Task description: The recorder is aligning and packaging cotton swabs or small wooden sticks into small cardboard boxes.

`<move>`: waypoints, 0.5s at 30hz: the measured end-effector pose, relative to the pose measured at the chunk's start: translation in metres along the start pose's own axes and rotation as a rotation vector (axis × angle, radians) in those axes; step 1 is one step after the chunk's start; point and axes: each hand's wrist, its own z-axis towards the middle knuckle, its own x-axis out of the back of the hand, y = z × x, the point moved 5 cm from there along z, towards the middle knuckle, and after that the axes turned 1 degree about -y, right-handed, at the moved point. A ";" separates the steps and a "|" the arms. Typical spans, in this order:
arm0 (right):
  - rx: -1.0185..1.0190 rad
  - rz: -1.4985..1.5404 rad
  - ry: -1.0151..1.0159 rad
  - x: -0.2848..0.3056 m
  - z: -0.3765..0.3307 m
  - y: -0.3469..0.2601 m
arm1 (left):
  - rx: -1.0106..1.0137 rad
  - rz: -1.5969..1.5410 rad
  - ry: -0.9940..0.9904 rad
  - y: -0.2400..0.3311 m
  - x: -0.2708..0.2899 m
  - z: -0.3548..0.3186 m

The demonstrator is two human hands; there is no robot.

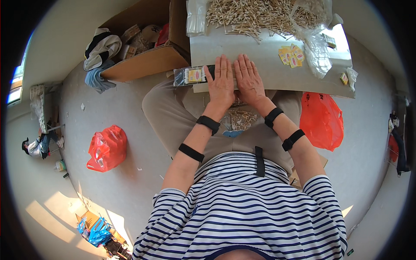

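My left hand (221, 82) lies flat at the near edge of the worktable (242, 47), fingers stretched out and pressing down. Beside it my right hand (250, 80) rests in the same way, fingers straight and the two hands nearly touching. A clear plastic packet (195, 75) of cotton swabs with a yellow label card sticks out to the left from under my left hand. What lies directly beneath both palms is mostly hidden. At the far side of the table is a large heap of loose cotton swabs (255, 15) with wooden sticks.
Small yellow cards (291, 56) and a crumpled clear bag (317, 54) lie on the table's right. Empty clear bags (196, 17) are stacked at its far left. An open cardboard box (147, 63) stands left. Red plastic bags (108, 148) sit on the floor either side.
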 end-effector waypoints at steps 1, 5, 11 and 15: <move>0.005 0.031 0.003 -0.001 0.000 0.000 | 0.098 -0.108 -0.096 -0.003 0.001 -0.005; -0.024 -0.064 -0.031 -0.004 0.001 0.003 | 0.154 -0.102 -0.196 -0.005 0.006 -0.014; -0.030 0.022 -0.036 0.002 0.003 -0.007 | 0.138 -0.015 -0.053 -0.004 -0.010 -0.018; -0.035 -0.045 -0.057 0.001 0.004 -0.005 | 0.089 0.110 -0.037 -0.005 -0.010 -0.018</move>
